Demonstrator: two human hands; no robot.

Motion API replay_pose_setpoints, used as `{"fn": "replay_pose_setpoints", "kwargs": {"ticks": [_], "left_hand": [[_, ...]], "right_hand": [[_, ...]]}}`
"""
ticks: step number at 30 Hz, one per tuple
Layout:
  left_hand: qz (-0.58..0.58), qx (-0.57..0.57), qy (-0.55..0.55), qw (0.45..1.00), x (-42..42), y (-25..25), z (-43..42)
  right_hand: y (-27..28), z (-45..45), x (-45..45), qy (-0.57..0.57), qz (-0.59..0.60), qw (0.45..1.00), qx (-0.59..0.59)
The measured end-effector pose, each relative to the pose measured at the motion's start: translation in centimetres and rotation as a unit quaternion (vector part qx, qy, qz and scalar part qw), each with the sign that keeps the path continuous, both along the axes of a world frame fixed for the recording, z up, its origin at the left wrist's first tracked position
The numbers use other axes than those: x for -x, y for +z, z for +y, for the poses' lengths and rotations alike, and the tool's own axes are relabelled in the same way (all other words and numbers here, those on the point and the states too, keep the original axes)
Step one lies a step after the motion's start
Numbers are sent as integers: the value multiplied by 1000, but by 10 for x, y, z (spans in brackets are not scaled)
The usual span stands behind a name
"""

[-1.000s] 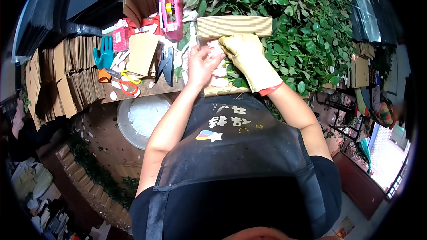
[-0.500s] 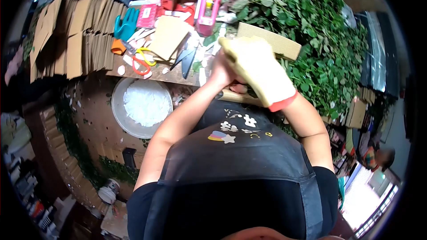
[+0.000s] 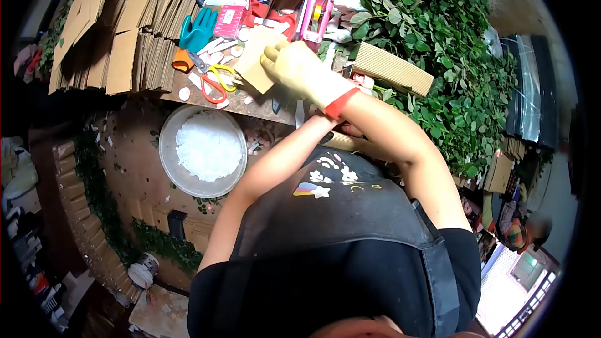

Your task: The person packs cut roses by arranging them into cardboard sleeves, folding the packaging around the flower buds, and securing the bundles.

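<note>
My right hand [image 3: 291, 67], in a pale yellow glove with a red cuff, reaches across to a flat brown cardboard piece [image 3: 252, 62] on the table. Its fingers are curled over the near right side of the cardboard. My bare left forearm [image 3: 291, 153] extends up to the table's front edge. The right wrist crosses over it and hides most of my left hand, so its fingers do not show. A strip of ribbed cardboard [image 3: 346, 142] lies beside the left wrist, against my apron. Dark scissor blades [image 3: 276, 106] show partly below the right glove.
Red-and-yellow-handled scissors [image 3: 215, 89], a teal glove [image 3: 199, 30] and a pink tape dispenser [image 3: 315, 17] lie on the table. Stacked cardboard [image 3: 134, 53] stands left. Leafy stems [image 3: 441, 62] fill the right, beside a ribbed cardboard piece [image 3: 393, 69]. Below is a white tub [image 3: 164, 153].
My gloved right hand has moved left, away from my left hand, and onto the flat cardboard piece. The left forearm stays near the table edge. The view has shifted slightly.
</note>
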State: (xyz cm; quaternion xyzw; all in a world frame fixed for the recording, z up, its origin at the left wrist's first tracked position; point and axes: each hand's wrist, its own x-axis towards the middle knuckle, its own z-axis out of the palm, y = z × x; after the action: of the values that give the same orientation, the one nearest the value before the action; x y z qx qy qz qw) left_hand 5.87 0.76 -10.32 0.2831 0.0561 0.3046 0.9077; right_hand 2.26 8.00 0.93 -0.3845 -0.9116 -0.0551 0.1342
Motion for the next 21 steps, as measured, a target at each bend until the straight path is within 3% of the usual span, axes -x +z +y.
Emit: {"fn": "replay_pose_setpoints", "kwargs": {"ticks": [1,2,4,5,6,7,8,9,10,13,15,17,18,19,21], "left_hand": [[189,-237,80,950,10,8,-4],[243,-334,155,898,15,16,-6],[390,-480,309,723,22,31,-9],[400,-444,315,737,24,35,-10],[387,-352,280,805,28,39,-11],[316,-145,222,911,27,41,-11],[300,-28,193,934,26,45,-12],[410,-227,213,857,33,52,-14],[517,-394,247,719,40,59,-16],[518,-379,224,734,44,58,-16],[488,-332,180,787,50,56,-12],[468,-380,188,775,66,51,-6],[427,-309,216,822,74,60,-7],[405,-301,267,821,82,52,-6],[474,-300,237,793,103,76,-4]], "right_hand": [[4,-5,-8,5,22,1000,13],[79,-25,-11,-107,84,965,223],[78,-40,-55,-64,242,964,92],[98,-69,-78,-150,275,946,77],[142,-86,-87,-327,429,737,407],[129,-101,-105,-312,541,682,382],[128,-119,-128,-363,514,641,439],[127,-135,-148,-409,486,594,494],[112,-148,-161,-435,468,580,505],[80,-167,-174,-492,447,533,524],[62,-164,-175,-472,443,547,531],[65,-159,-166,-484,412,552,540],[69,-157,-161,-488,397,555,544],[69,-158,-161,-485,392,564,541],[70,-159,-161,-474,380,587,535]]}}
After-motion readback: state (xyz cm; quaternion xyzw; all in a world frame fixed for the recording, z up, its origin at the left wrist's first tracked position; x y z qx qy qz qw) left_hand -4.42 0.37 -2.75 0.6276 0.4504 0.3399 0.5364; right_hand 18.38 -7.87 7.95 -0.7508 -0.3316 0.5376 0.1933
